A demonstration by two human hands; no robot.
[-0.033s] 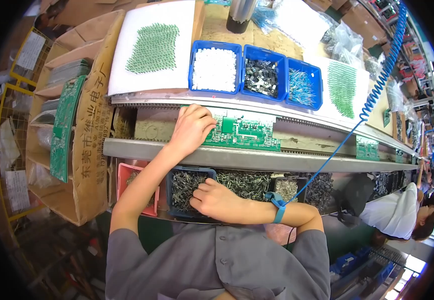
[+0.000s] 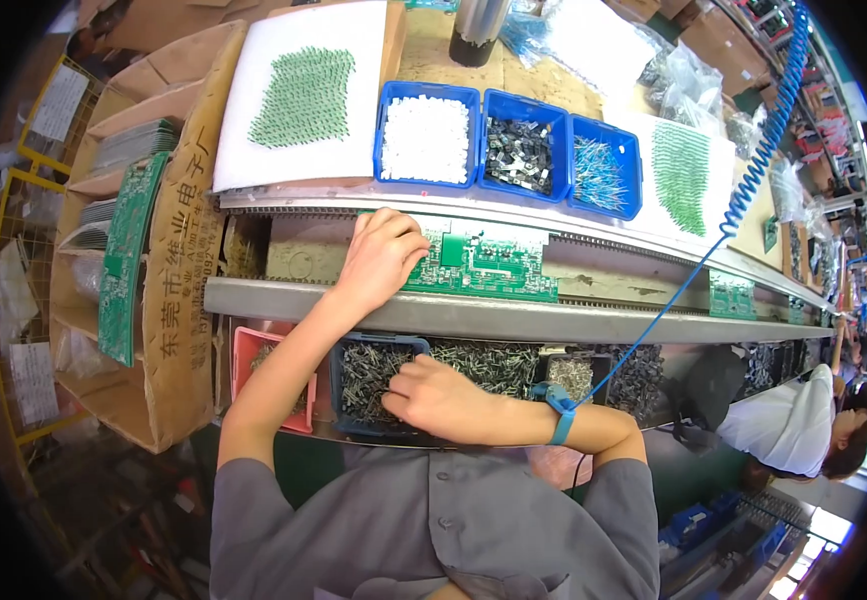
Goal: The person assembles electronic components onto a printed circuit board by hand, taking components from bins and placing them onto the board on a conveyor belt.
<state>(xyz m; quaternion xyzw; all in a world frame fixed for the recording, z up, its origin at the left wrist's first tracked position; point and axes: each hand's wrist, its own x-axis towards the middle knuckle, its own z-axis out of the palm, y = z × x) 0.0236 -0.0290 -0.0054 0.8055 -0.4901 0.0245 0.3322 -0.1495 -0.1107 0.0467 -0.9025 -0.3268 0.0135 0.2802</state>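
My left hand (image 2: 384, 255) rests over the left end of a green circuit board (image 2: 494, 265) lying in the rail track. Its fingers are curled together at the board, and whatever they may pinch is hidden. Over the right part of a dark blue bin (image 2: 337, 395) is my right hand (image 2: 432, 395), its fingers bent in and closed. Small dark leaded components (image 2: 369, 375) fill that bin. What the right fingertips may hold cannot be made out. A blue wrist strap (image 2: 562, 425) with a cord circles my right wrist.
Beyond the track stand blue bins of white parts (image 2: 426, 138), black parts (image 2: 520, 155) and blue leaded parts (image 2: 602, 175). A pink bin (image 2: 244, 360) sits left, beside a cardboard box (image 2: 189, 250) holding boards. The coiled blue cord (image 2: 754, 180) crosses at right, near another person (image 2: 789, 425).
My right hand and its strap have shifted very slightly to the right. The left hand stays at the same place on the board.
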